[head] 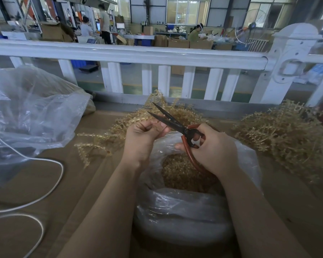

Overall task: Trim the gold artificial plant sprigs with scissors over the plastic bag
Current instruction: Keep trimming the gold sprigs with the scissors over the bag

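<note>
My left hand [144, 138] grips the stems of a gold sprig bunch [108, 135] that fans out to the left and behind it. My right hand [211, 148] holds red-handled scissors [175, 123], fingers through the loops. The dark blades stand apart, pointing up and left, right beside my left fingertips. Below both hands sits a clear plastic bag [185, 207] with its mouth rolled down and gold trimmings [181, 172] inside.
A heap of gold sprigs [287, 136] lies at the right on the brown cardboard surface [67, 192]. A large crumpled clear bag [30, 112] fills the left. White cable [50, 183] loops at the lower left. A white railing [138, 54] runs behind.
</note>
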`<control>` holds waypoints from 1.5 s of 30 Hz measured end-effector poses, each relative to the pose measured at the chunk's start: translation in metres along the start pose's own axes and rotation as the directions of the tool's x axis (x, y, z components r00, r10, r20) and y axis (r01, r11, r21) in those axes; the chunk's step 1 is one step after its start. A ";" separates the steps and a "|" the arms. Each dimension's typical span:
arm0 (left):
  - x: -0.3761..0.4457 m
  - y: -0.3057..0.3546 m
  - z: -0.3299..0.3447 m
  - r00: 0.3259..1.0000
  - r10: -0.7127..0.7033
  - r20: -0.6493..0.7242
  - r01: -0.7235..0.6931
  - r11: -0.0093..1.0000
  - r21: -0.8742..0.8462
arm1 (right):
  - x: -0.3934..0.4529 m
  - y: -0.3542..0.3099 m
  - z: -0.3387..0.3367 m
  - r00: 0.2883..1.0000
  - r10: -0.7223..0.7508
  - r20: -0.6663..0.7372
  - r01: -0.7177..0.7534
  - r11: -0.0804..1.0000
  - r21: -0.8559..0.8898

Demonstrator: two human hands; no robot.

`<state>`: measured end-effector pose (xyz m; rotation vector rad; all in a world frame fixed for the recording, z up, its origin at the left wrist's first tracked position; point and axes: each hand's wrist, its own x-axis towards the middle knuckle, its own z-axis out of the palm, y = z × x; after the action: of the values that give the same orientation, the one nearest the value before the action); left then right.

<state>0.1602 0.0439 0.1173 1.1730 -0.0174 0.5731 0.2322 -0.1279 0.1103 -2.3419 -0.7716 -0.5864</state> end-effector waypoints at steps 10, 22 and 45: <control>0.000 -0.001 -0.002 0.999 0.031 -0.019 -0.029 0.996 0.079 | -0.003 0.001 -0.001 1.000 -0.018 -0.003 0.018 1.000 -0.024; 0.000 -0.002 0.000 0.998 0.061 -0.036 -0.046 0.948 0.315 | -0.001 -0.001 -0.004 0.998 -0.056 -0.035 0.053 0.996 -0.072; -0.004 0.000 0.003 0.991 0.132 0.032 -0.130 0.856 0.500 | -0.002 0.000 -0.004 0.995 -0.086 -0.049 0.084 0.995 -0.050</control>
<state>0.1581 0.0401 0.1170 1.6906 0.0599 0.7259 0.2293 -0.1313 0.1120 -2.3367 -0.8455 -0.7059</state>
